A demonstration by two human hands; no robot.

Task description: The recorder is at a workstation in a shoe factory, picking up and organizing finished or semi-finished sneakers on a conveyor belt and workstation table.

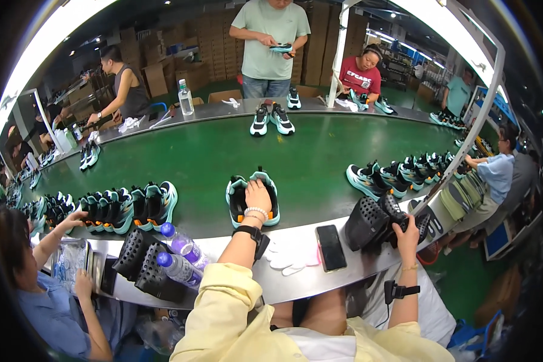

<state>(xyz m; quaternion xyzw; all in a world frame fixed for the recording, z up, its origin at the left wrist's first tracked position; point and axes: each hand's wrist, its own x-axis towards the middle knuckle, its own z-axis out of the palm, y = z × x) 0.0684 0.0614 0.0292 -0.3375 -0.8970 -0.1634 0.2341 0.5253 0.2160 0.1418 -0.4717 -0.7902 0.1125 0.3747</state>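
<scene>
left hand [257, 196]: 2 sneakers [273, 202] | right hand [408, 235]: perforated piece [390, 208] | 2 purple-capped bottles [186, 247]

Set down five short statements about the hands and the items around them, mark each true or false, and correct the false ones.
1. The left hand is on a pair of shoes on the green belt. True.
2. White gloves lie left of the phone. True.
3. The phone lies on the green belt. False: it lies on the metal ledge.
4. The right hand touches the white gloves. False: it is at a black perforated item.
5. Two purple-capped bottles are right of the phone. False: they are left of it.
</scene>
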